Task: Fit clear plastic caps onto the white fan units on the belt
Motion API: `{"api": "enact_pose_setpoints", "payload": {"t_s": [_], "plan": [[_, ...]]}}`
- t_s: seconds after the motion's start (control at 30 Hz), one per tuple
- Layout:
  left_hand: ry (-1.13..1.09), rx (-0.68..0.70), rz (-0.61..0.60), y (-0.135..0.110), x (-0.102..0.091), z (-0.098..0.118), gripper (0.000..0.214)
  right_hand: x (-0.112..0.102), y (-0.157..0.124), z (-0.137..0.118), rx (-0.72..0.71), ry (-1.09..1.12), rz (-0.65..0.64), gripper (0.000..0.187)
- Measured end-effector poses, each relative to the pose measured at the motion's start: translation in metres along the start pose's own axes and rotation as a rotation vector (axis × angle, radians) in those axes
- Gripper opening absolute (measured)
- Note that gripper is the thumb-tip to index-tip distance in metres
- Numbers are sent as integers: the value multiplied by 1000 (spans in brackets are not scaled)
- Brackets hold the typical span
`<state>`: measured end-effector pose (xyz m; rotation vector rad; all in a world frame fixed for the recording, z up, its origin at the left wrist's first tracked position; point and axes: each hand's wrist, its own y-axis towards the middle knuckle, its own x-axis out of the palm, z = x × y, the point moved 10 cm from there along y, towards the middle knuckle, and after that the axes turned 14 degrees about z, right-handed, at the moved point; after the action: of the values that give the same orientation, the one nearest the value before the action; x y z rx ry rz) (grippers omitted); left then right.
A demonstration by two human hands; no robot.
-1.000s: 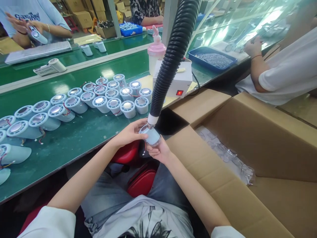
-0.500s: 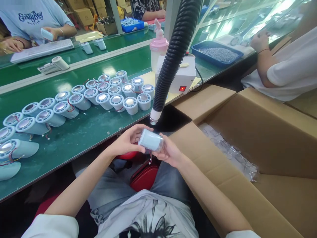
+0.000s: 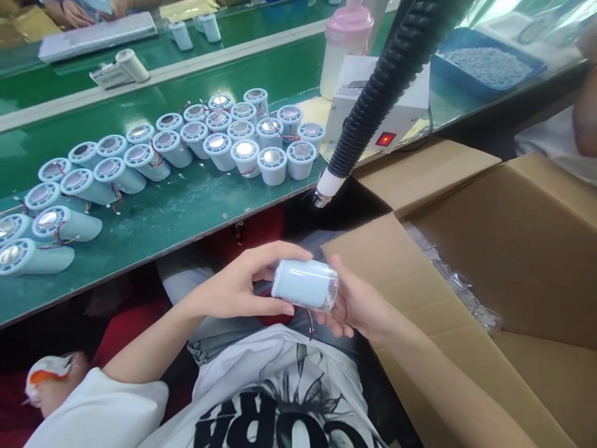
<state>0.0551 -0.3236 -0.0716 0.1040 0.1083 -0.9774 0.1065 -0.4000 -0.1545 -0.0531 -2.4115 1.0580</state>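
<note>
A light-blue cylindrical motor housing [image 3: 301, 283] lies nearly level between my hands, above my lap. My left hand [image 3: 252, 280] grips its wider left end, thumb below and fingers over the top. A clear plastic cover [image 3: 333, 289] sits over the housing's right end, and my right hand [image 3: 354, 302] is closed round that end from the right. Thin red and dark wires [image 3: 310, 323] dangle beneath the housing. Many similar light-blue housings [image 3: 242, 149] with round metal discs and wires stand or lie in rows on the green table [image 3: 186, 208].
A black ribbed hose [image 3: 382, 87] with a white nozzle hangs just beyond my hands. Behind it stand a white box with a lit red switch [image 3: 385, 139] and a pink-lidded bottle [image 3: 347, 37]. To my right, an open cardboard box [image 3: 466, 249] contains clear plastic pieces [image 3: 454, 277].
My view has tilted downward and shifted left. The housing and both hands are closer to my body, and the clear cover remains on the housing's right end.
</note>
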Motion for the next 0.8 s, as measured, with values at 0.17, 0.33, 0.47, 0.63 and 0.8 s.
{"api": "enact_pose_setpoints", "payload": {"t_s": [0.17, 0.33, 0.47, 0.63, 0.8], "plan": [[-62, -117, 39, -6, -1, -3, 62, -7, -14, -31, -484, -175, 76, 66], [-109, -150, 77, -9, -3, -7, 62, 5, -66, -69, -1303, -631, 177, 71], [-127, -89, 36, -10, -1, -3, 74, 5, -72, -69, -1379, -655, 198, 65], [-11, 7, -26, -11, 1, 0, 85, -9, -38, -52, -812, -168, 91, 43], [-152, -194, -28, -14, 7, -18, 73, -11, -31, -42, -650, -104, 93, 47]]}}
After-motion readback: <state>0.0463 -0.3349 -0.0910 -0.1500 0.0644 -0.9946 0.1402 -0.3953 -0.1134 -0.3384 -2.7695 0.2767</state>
